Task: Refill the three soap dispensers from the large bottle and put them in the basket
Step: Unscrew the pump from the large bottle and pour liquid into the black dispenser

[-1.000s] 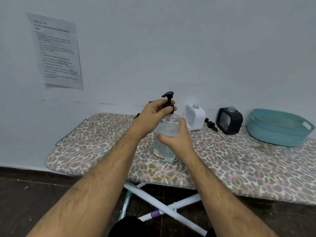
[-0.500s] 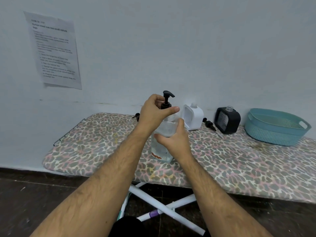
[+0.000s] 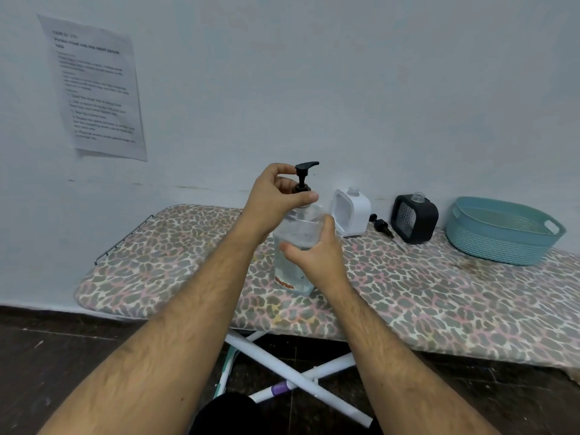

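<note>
The large bottle point(image 3: 296, 246) is seen standing upright on the ironing board point(image 3: 439, 293), near its front edge and well apart from the basket point(image 3: 502, 243) at the far right. Its clear body is gripped around the middle by the right hand point(image 3: 317, 255), while the collar of the black pump point(image 3: 303, 178) is pinched between thumb and fingers of the left hand point(image 3: 276, 196), probably so that it can be unscrewed. The bottle looks like rigid clear plastic, partly filled with a clear liquid, so a moderate weight that shifts when tilted is to be expected; the smooth walls may turn slippery if soap runs down them, and a firm hold on the flat sides is advised, with the twisting done at the collar and not at the thin nozzle. Behind it, a white dispenser point(image 3: 351, 211) and a black dispenser point(image 3: 414, 219) are seen with open necks, a loose pump head point(image 3: 381, 224) lying between them; a third dispenser cannot be made out. An orange mark low on the bottle cannot be read. A printed sheet point(image 3: 94, 89) is taped to the wall, its text too blurred to read.
</note>
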`<state>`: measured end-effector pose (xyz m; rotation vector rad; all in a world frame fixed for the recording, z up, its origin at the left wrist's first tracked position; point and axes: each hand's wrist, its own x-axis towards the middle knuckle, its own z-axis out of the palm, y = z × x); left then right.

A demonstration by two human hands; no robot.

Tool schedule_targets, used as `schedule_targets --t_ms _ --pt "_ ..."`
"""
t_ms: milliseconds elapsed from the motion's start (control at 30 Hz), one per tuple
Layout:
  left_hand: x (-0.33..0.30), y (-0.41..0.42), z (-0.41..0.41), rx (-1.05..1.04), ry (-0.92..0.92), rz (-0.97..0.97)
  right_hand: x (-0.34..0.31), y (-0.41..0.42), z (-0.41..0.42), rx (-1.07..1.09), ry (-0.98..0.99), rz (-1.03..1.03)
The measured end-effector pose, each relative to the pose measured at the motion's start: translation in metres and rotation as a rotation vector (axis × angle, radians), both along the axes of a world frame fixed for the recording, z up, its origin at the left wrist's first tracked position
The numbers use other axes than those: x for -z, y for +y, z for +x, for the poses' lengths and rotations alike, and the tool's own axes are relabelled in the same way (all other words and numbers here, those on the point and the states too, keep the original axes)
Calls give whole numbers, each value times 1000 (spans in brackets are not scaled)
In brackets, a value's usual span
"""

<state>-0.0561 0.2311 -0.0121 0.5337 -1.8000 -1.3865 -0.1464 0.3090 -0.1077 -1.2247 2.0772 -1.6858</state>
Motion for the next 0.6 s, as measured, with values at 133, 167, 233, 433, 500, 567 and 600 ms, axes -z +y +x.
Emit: schedule_targets --t_ms 133,167,233,433,500,567,600 --pt "-5 0 3 119 -59 7 0 1 -1 -7 -8 7" --pt "-6 -1 6 168 -79 14 0 1 -1 -9 -11 5" --pt "-6 -6 12 220 -116 11 0 1 0 -12 -15 3" --pt "-7 -6 16 153 -88 -20 1 1 0 -9 -10 -1" --pt "-7 -3 12 93 -63 -30 1 1 1 -10 -9 4" --pt "-5 1 7 47 -54 -48 1 0 2 -7 -8 10" --pt "-5 2 5 34 -68 -59 1 0 1 -4 -9 12"
